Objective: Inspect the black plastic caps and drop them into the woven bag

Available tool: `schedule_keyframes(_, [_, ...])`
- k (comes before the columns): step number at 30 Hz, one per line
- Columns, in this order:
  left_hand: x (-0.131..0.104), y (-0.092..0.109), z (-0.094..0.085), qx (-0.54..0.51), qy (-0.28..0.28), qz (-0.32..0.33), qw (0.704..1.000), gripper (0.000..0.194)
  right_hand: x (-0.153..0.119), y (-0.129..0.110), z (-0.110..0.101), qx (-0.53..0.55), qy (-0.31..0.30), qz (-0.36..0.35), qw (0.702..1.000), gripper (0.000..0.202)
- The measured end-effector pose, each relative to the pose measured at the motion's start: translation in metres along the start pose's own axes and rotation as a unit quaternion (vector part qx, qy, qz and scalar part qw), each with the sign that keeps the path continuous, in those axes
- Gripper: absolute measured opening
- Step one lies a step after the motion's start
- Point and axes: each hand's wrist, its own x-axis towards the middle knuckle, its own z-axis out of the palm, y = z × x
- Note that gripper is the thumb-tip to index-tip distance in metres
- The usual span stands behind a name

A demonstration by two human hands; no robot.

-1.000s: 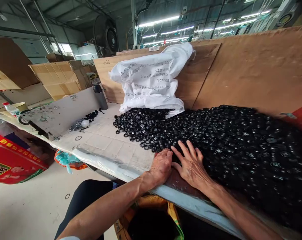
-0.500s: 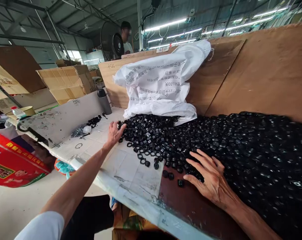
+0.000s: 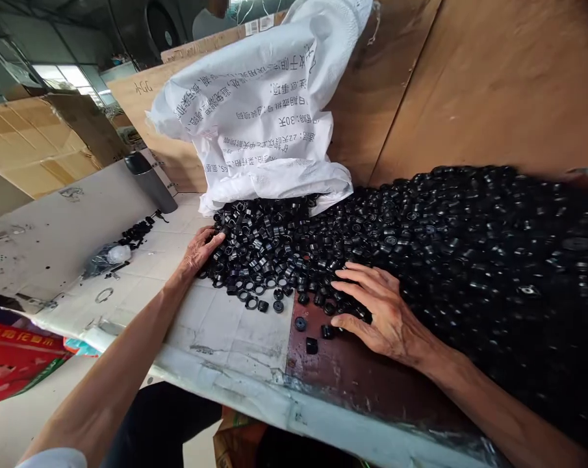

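A wide heap of small black plastic caps and rings (image 3: 269, 250) covers the middle and right of the worktop (image 3: 210, 331). My left hand (image 3: 199, 251) rests against the heap's left edge, its fingers apart and the tips partly hidden among the parts. On the heap's near side, my right hand (image 3: 376, 305) is spread, palm toward the pieces, thumb stretched out to the left. Neither hand grips a piece that I can make out. A few loose black caps (image 3: 312, 345) lie on the brown board just left of my right thumb.
A white woven sack (image 3: 264, 117) lies over the heap's back edge against a wooden partition (image 3: 508, 84). On the left stand a grey bottle (image 3: 151, 182), a plastic bag of parts (image 3: 101, 260) and a metal ring (image 3: 104, 295). Cardboard boxes (image 3: 35, 146) are beyond the side panel.
The view has tilted down and shifted right. My left hand has pressed closer against the heap's left side, where stray pieces are now gathered in. My right hand stays spread at the near edge.
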Motion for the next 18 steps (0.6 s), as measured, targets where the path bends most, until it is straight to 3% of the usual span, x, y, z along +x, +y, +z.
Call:
schedule_keyframes(4, [-0.029,0.022,0.012,0.0,0.025,-0.029,0.999,0.05,-0.003,-0.007,-0.003,0.005,-0.02,-0.026,0.999,0.058])
schedule_keyframes(13, [-0.085,0.063,0.042,0.037,0.074,-0.044,0.996,0.043,-0.004,0.0,-0.01,0.015,-0.005,-0.026,1.0,0.048])
schedule_keyframes(18, [-0.102,0.083,0.045,0.04,0.066,-0.035,0.996,0.046,-0.002,-0.001,-0.014,0.05,0.017,-0.065,0.996,0.042])
